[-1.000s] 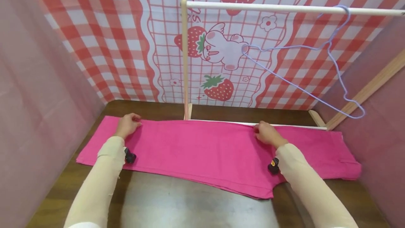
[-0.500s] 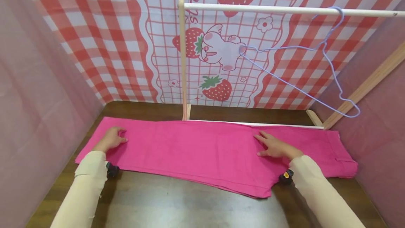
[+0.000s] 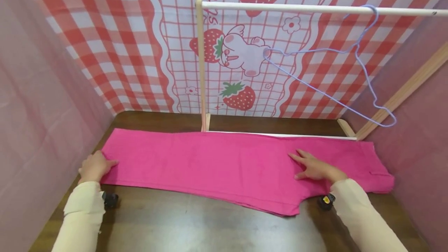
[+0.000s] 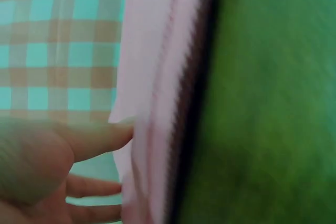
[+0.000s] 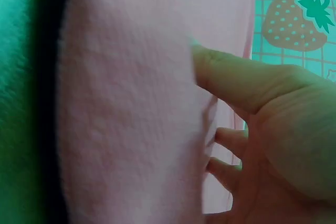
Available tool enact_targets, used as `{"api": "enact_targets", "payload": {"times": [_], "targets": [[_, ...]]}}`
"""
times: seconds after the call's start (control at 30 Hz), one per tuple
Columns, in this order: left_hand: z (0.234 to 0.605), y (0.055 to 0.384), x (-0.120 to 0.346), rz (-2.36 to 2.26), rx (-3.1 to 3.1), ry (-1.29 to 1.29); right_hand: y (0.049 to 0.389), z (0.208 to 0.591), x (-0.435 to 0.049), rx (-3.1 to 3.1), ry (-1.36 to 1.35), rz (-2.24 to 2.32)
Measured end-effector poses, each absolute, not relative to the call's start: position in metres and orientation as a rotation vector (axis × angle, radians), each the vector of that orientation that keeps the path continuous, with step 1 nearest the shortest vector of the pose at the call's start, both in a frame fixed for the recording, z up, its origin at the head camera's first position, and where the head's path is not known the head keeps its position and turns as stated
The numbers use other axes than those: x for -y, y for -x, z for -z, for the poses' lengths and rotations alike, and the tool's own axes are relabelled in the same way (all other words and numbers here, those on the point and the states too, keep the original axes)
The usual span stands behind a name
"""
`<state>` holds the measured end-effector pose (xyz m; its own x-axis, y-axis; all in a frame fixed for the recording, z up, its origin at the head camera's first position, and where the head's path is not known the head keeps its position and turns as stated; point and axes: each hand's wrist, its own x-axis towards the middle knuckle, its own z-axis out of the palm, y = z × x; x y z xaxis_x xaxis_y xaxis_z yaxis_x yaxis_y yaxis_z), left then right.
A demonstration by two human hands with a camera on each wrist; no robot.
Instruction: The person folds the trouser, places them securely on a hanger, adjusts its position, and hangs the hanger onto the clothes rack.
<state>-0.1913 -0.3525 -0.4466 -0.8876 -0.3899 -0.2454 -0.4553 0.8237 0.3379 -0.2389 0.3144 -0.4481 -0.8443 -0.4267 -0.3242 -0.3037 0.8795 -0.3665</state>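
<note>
Pink trousers (image 3: 206, 162), folded lengthwise, lie flat across the table, legs to the left and waist to the right. My left hand (image 3: 94, 166) is at the leg ends, its thumb reaching over the cloth and its fingers along the hem. In the left wrist view, the thumb and fingers (image 4: 97, 140) meet the cloth with a gap between them. My right hand (image 3: 315, 167) rests on the trousers near the crotch, fingers spread. The right wrist view shows the thumb (image 5: 226, 74) and fingertips touching the fabric.
Behind the trousers stands a wooden rack with a white top bar (image 3: 280, 7) and an upright post (image 3: 201, 65). A lilac wire hanger (image 3: 325, 92) hangs from the bar at the right. Pink curtains (image 3: 38, 69) flank the table (image 3: 196, 224); a strawberry-print checked cloth (image 3: 129, 42) hangs behind.
My left hand has slid left and nearer along the trousers, from the upper edge to the leg ends. My right hand has left the upper edge, moved slightly right and spread its fingers.
</note>
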Motion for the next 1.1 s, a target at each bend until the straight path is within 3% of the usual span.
{"api": "enact_targets", "payload": {"times": [0.37,1.1], "targets": [[0.448,0.185,0.379,-0.614,-2.923,0.773,0.234,0.456,-0.318,-2.639,0.521,0.489],[0.451,0.188,0.380,-0.557,-2.823,0.776,0.221,0.444,-0.314,-2.860,0.555,0.497]]}}
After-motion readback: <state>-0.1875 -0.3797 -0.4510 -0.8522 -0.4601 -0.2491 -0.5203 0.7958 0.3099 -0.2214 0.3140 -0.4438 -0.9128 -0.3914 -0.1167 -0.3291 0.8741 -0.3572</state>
